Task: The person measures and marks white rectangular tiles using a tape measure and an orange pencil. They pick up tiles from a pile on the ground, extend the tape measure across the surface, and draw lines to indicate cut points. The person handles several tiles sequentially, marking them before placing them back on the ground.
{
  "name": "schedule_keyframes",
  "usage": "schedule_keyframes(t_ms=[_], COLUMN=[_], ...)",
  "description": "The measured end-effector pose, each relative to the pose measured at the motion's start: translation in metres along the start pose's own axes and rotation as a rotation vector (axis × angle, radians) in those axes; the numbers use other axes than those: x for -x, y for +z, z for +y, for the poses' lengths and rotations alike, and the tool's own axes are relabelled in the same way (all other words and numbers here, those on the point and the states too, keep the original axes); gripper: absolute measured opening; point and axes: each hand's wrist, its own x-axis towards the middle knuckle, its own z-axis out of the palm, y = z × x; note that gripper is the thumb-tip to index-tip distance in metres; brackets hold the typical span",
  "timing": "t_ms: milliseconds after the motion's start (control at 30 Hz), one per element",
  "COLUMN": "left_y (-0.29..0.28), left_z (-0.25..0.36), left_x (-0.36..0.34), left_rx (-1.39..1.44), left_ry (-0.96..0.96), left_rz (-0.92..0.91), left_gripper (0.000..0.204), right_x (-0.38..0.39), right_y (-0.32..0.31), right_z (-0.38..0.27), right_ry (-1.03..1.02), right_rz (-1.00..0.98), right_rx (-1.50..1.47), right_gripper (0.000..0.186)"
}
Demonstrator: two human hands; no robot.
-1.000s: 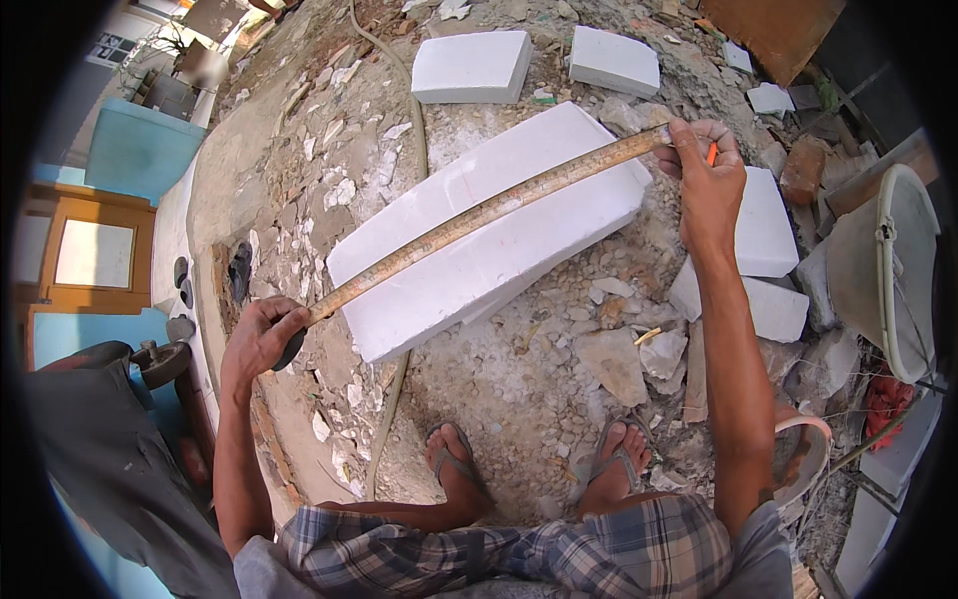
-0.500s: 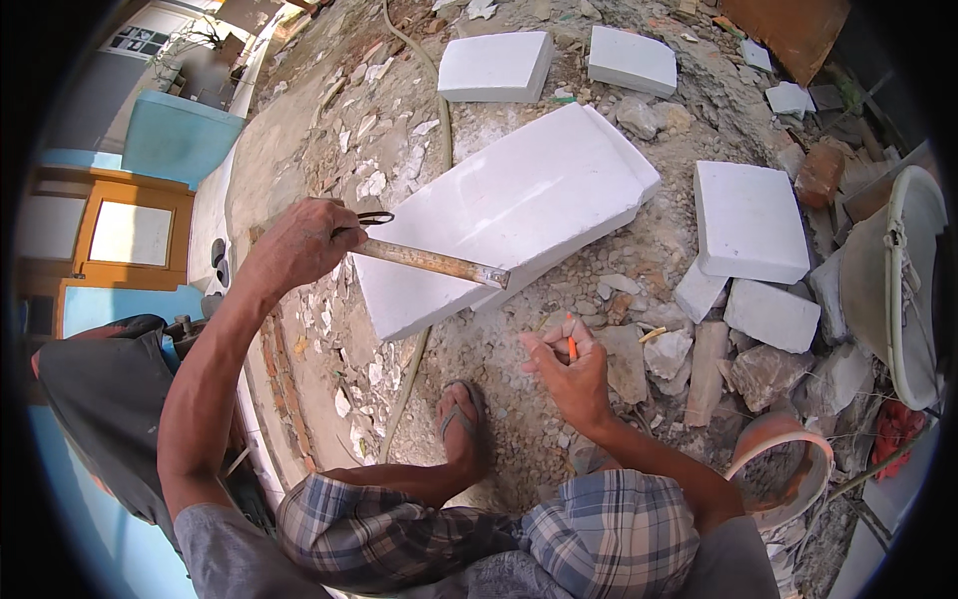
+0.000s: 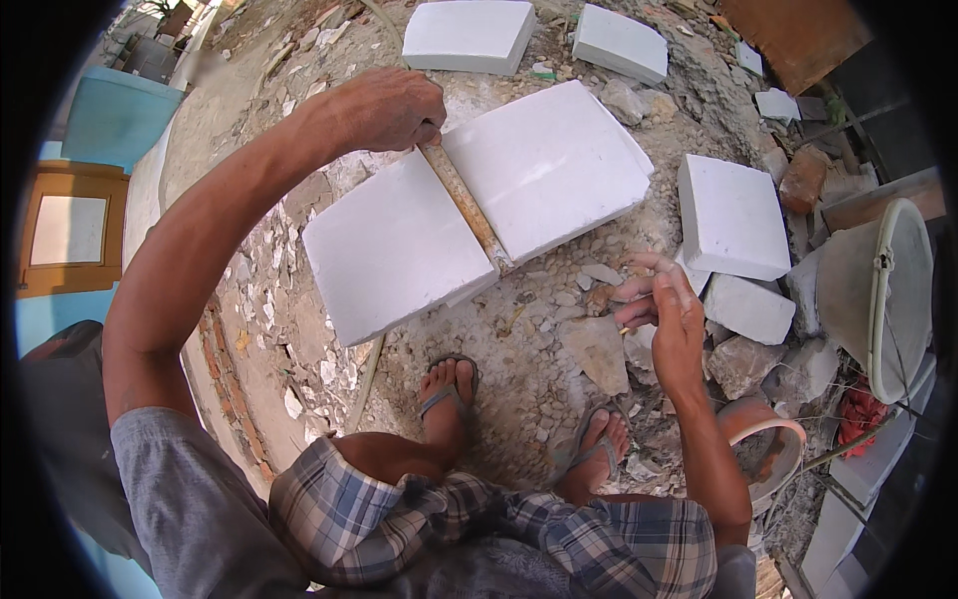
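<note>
L hand (image 3: 401, 110) closed on worn, yellow, flat measuring tape (image 3: 465, 207); tape runs from L hand twd. person, across top of lg. rectangular white block (image 3: 511, 195), free end at block's near edge. R hand (image 3: 671, 311) apart from tape, fingers loosely parted; cannot tell if holding anything. Sm. rectangular white block (image 3: 733, 222) just beyond R hand, to its rt. Grey, pale-rimmed bucket (image 3: 846, 290) farther rt. of R hand.

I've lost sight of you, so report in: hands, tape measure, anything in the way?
Left hand gripping tape measure, stretched across big white block. Right hand apart from block. Rubble on the ground around block.
</note>
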Motion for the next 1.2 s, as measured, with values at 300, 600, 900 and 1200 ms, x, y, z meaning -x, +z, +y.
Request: schedule_keyframes(t_ms=[300, 600, 900, 1200], left_y=[0.044, 0.059, 0.073, 0.076], left_z=[-0.027, -0.028, -0.024, -0.027], left_x=[-0.027, -0.021, -0.005, -0.008], left_rx=[-0.013, 0.012, -0.011, -0.005], left_ry=[0.119, 0.181, 0.149, 0.194], left_rz=[0.069, 0.281, 0.413, 0.444], left_gripper=[0.024, 0.024, 0.024, 0.022], right_x=[-0.027, -0.064, -0.061, -0.062], right_y=[0.028, 0.086, 0.083, 0.083], right_z=[-0.085, -0.051, -0.024, -0.022], right_ry=[-0.089, -0.271, -0.136, -0.233], right_rz=[-0.24, -0.225, -0.13, -0.174], right_rx=[0.498, 0.453, 0.277, 0.315], right_gripper=[0.024, 0.019, 0.017, 0.018])
